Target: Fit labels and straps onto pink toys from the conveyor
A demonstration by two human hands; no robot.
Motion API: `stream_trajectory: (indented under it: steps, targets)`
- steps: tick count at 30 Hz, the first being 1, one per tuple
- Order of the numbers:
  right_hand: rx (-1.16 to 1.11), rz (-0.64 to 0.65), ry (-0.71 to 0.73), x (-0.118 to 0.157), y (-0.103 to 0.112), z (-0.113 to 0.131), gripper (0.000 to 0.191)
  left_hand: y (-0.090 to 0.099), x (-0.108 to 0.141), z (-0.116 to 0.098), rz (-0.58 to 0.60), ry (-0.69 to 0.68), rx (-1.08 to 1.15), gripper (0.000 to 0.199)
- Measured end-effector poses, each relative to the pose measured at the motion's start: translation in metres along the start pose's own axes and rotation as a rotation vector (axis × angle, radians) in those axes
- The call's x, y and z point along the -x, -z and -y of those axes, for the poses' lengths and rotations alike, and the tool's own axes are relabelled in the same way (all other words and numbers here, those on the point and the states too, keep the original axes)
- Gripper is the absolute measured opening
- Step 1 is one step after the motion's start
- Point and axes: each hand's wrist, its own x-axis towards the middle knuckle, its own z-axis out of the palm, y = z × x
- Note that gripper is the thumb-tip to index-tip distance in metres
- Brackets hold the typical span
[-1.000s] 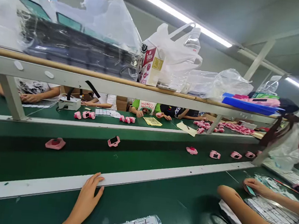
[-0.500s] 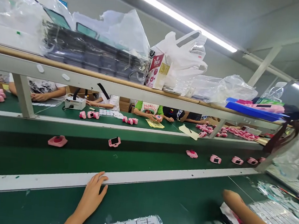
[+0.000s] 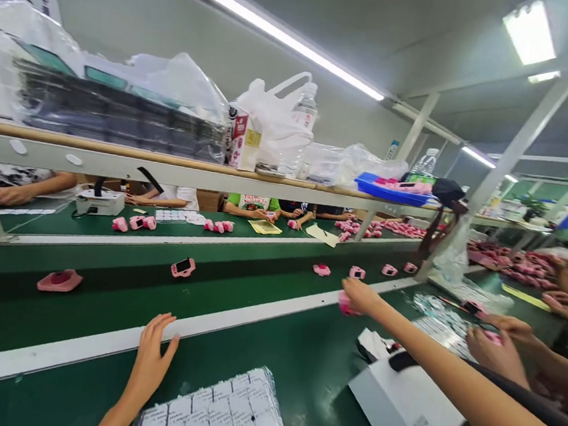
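Over the green conveyor belt (image 3: 256,297), the right grip (image 3: 359,296) pinches a pink toy (image 3: 345,304); the left hand (image 3: 151,355) lies open.

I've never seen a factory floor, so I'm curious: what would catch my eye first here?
A long green conveyor belt crosses the middle of the view, carrying a row of pink gadgets. In the foreground, the person's right hand reaches over the belt's near edge to one of them. Above, a shelf is piled with plastic bags.

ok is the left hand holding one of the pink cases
No, the left hand lies open and empty on the white edge strip of the conveyor.
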Motion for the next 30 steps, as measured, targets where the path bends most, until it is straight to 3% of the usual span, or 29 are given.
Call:
stream_trajectory:
  steps: [3, 5, 7, 9, 11, 13, 14, 17, 20, 25, 30]
  targets:
    - [-0.106, -0.074, 0.239, 0.022, 0.023, 0.024, 0.014, 0.001, 0.024, -0.058, 0.106, 0.049, 0.142, 0.046]
    - [-0.195, -0.160, 0.392, 0.058, 0.040, 0.052, 0.010, 0.003, 0.049, -0.105, 0.244, 0.079, 0.300, 0.045]
    - [-0.303, -0.249, 0.558, 0.105, 0.059, 0.081, 0.008, 0.007, 0.076, -0.151, 0.521, 0.281, 0.768, 0.050]
    - [-0.478, -0.449, 0.793, 0.153, 0.077, 0.104, 0.007, 0.009, 0.104, -0.187, 0.741, 0.424, 1.057, 0.053]
    - [-0.630, -0.574, 0.947, 0.190, 0.091, 0.117, 0.012, 0.007, 0.133, -0.209, 0.984, 0.610, 1.208, 0.059]
    - [-0.718, -0.573, 1.001, 0.214, 0.098, 0.123, 0.018, -0.001, 0.164, -0.222, 1.171, 0.792, 1.288, 0.069]
    - [-0.746, -0.546, 1.003, 0.222, 0.098, 0.123, 0.021, -0.006, 0.180, -0.225, 1.211, 0.865, 1.326, 0.073]
    - [-0.791, -0.500, 1.012, 0.236, 0.088, 0.120, 0.024, -0.019, 0.218, -0.234, 1.129, 0.966, 1.452, 0.070]
    - [-0.758, -0.499, 0.972, 0.247, 0.073, 0.114, 0.022, -0.022, 0.239, -0.239, 0.958, 0.927, 1.520, 0.063]
    - [-0.850, -0.368, 0.623, 0.275, 0.062, 0.117, 0.034, -0.013, 0.248, -0.237, 0.879, 0.685, 1.534, 0.070]
    - [-0.883, -0.385, 0.606, 0.284, 0.069, 0.138, 0.021, -0.005, 0.248, -0.237, 0.837, 0.632, 1.419, 0.072]
